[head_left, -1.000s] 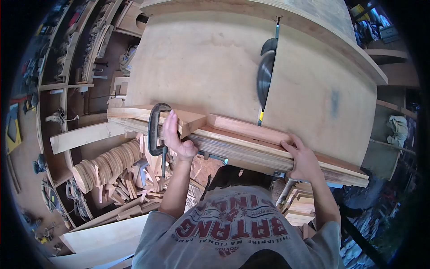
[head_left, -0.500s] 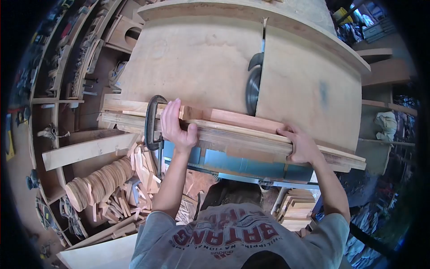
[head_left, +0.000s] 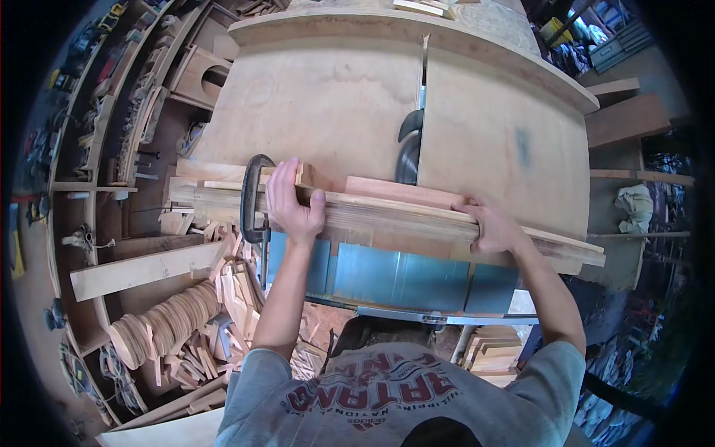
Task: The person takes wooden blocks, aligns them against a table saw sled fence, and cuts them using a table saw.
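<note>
My left hand is closed over the thick wooden fence of a plywood table-saw sled, fingers on the far side and thumb on the near side. Beside it, a dark C-clamp grips the fence, and a small wood block sits by my fingers. A reddish wood strip lies along the fence's far face. At its right end my right hand wraps over the fence, fingertips at the strip. The round saw blade stands in the sled's slot, right at the strip's far edge.
A blue saw table shows below the fence. Stacked round wood discs and loose offcuts lie at lower left. Shelves of tools and wood line the left. Cut boards are piled at lower right.
The sled has slid away from me with both hands on its fence, so less blade shows and more blue table is uncovered. The camera view has shifted slightly.
</note>
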Demonstrator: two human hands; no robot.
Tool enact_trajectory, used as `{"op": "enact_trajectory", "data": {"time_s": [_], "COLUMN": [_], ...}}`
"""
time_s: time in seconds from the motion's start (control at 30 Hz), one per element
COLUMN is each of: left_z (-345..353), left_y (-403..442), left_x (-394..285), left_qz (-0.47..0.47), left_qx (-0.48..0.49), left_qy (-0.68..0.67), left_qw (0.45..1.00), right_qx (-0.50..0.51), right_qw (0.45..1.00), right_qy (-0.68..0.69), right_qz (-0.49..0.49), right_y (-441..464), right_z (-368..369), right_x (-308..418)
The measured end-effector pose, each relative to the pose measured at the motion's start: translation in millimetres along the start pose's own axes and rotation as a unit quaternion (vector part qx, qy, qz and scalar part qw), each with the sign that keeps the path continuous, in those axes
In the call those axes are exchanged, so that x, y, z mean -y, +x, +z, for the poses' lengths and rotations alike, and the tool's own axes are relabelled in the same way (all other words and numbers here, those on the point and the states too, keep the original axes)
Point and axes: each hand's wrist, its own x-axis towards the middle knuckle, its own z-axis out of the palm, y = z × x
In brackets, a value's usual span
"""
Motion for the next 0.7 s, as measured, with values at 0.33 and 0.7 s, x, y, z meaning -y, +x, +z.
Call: {"op": "enact_trajectory", "data": {"time_s": [0.33,0.7], "left_z": [41,37], "left_y": [33,63], "left_x": [10,4], "left_qz": [0.0,-0.134], "left_qx": [-0.001,0.072], "left_qy": [0.036,0.026], "left_qw": [0.999,0.988], "right_qx": [-0.008,-0.01], "right_qw": [1.0,0.999], "right_qy": [0.009,0.012], "right_qz": [-0.023,-0.051], "right_y": [41,50], "right_z": [-32,-38], "right_x": [-25,-33]}}
